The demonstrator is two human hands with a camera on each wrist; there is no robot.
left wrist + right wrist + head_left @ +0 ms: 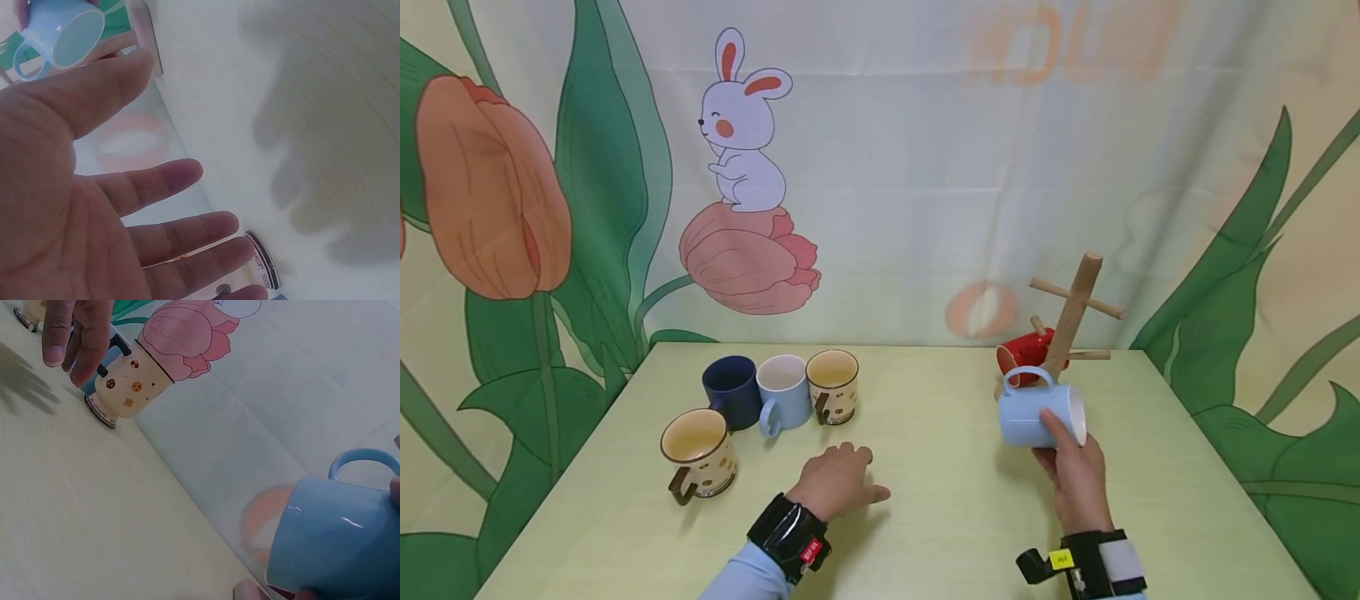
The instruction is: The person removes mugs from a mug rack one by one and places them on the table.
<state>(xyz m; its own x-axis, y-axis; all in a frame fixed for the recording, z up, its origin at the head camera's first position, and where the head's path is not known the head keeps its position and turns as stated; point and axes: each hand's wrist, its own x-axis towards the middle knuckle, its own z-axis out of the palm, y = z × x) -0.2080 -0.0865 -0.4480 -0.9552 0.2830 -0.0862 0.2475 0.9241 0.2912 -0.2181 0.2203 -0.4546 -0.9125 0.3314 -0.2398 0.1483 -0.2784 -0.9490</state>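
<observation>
My right hand (1078,483) grips a light blue mug (1033,417) tipped on its side, its handle up and its mouth to the right. In the head view the mug is in front of a wooden mug tree (1073,312), where a red mug (1022,354) hangs low. The right wrist view shows the light blue mug (340,544) close up, with only fingertips visible around it. My left hand (838,482) is over the table with fingers spread and nothing in them; its palm (69,231) shows in the left wrist view.
At the left stand a navy mug (732,393), another light blue mug (785,393), a cream spotted mug (835,387) and, nearer the front, a second cream mug (700,454). Behind the pale table (925,500) hangs a printed curtain (887,167).
</observation>
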